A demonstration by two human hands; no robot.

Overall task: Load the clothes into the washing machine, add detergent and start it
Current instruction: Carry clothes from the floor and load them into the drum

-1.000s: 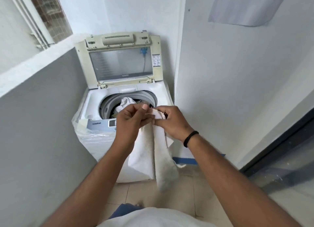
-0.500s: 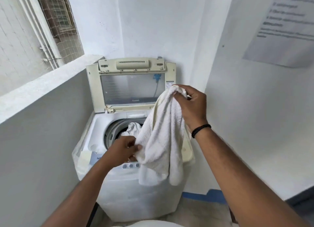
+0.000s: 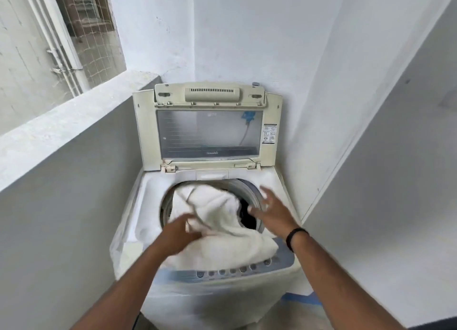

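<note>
A white top-loading washing machine (image 3: 148, 201) stands in the corner with its lid (image 3: 210, 131) raised upright. A white towel (image 3: 222, 216) lies across the drum opening, and one end of it drapes over the front control panel (image 3: 247, 270). My left hand (image 3: 180, 233) is blurred at the towel's near left edge, touching it; its grip is unclear. My right hand (image 3: 272, 211) hovers with fingers spread over the drum's right rim, holding nothing. Dark laundry shows in the drum gap beside it.
A grey half wall (image 3: 61, 181) runs along the left, close to the machine. White walls close in behind and on the right. A blue strip (image 3: 304, 300) marks the floor at the machine's right foot. A netted window (image 3: 94, 32) is up left.
My right hand has let go of the towel, which dropped from shoulder height onto the drum opening. Both hands moved down toward the drum, and the camera has stepped closer.
</note>
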